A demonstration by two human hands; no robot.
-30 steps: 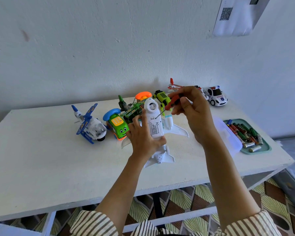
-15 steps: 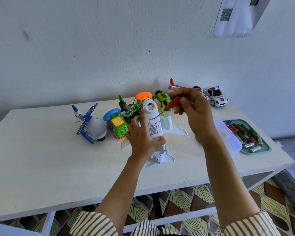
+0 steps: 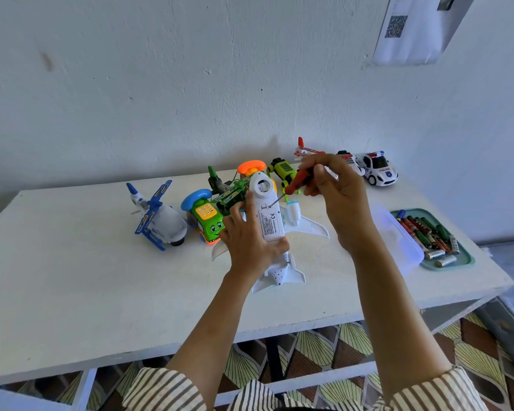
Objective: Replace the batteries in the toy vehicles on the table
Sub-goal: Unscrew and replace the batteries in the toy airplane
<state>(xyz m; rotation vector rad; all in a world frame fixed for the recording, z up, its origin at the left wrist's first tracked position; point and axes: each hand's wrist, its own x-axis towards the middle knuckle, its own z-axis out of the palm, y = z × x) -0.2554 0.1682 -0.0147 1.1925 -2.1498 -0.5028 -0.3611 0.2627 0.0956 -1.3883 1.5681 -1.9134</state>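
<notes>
My left hand [image 3: 250, 241] grips a white toy airplane [image 3: 269, 218] belly-up above the white table [image 3: 72, 277], its nose pointing away from me. My right hand [image 3: 336, 191] holds a red-handled screwdriver [image 3: 297, 182]; the thin metal tip touches the airplane's underside just above the label. Loose batteries [image 3: 428, 235] lie in a green tray [image 3: 457, 262] at the right edge.
Behind the airplane stand a blue-and-white helicopter [image 3: 158, 218], a green phone bus [image 3: 207, 221], a dark green plane [image 3: 229, 191], a yellow-green vehicle [image 3: 282, 170], a red-and-white helicopter [image 3: 309, 151] and a police car [image 3: 379, 170]. A clear plastic lid [image 3: 398, 235] leans beside the tray.
My right hand has shifted slightly on the screwdriver handle, with the tip staying on the airplane's underside. The left hand and airplane have barely moved.
</notes>
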